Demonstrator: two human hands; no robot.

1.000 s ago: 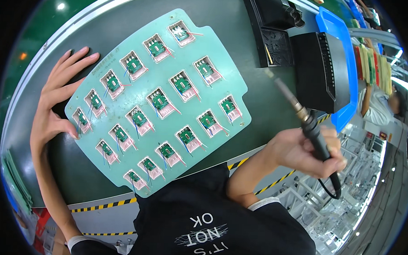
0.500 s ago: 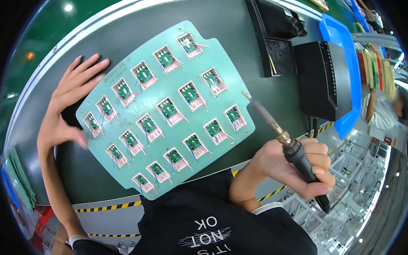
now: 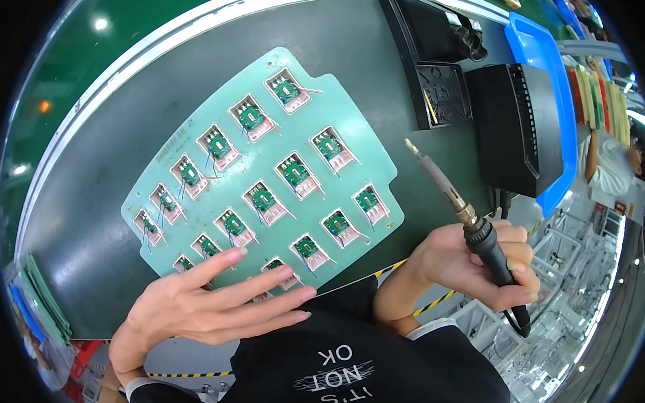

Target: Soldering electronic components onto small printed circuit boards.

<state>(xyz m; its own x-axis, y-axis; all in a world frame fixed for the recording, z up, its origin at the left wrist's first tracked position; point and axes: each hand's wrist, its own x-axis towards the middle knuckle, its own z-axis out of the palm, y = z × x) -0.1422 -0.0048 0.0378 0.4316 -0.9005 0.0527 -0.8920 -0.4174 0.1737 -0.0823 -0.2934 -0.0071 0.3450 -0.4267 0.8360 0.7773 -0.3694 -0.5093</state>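
My right hand (image 3: pixel 487 268) is wrapped round the dark handle of a soldering iron (image 3: pixel 461 206), whose tip points up and left, off the right edge of the green tray. That light-green tray (image 3: pixel 267 157) lies on the dark bench. Set in its cutouts are several pale housings, each with a small green circuit board (image 3: pixel 295 173) and thin red, blue and black wires sticking out. My left hand (image 3: pixel 205 304) reaches over the tray's near left edge with fingers outstretched. It covers some of the nearest housings; whether it touches the tray I cannot tell.
At the back right stand a black holder tray (image 3: pixel 443 99) with a thin stick in it, a black box (image 3: pixel 517 130) and a blue bin (image 3: pixel 570 125). Stacked green sheets (image 3: pixel 42 298) sit at the far left. A person (image 3: pixel 611 165) is beyond the bench on the right.
My left hand has moved from the tray's far left edge to its near edge. The tray has shifted slightly and turned. The soldering iron has moved a little right, away from the tray.
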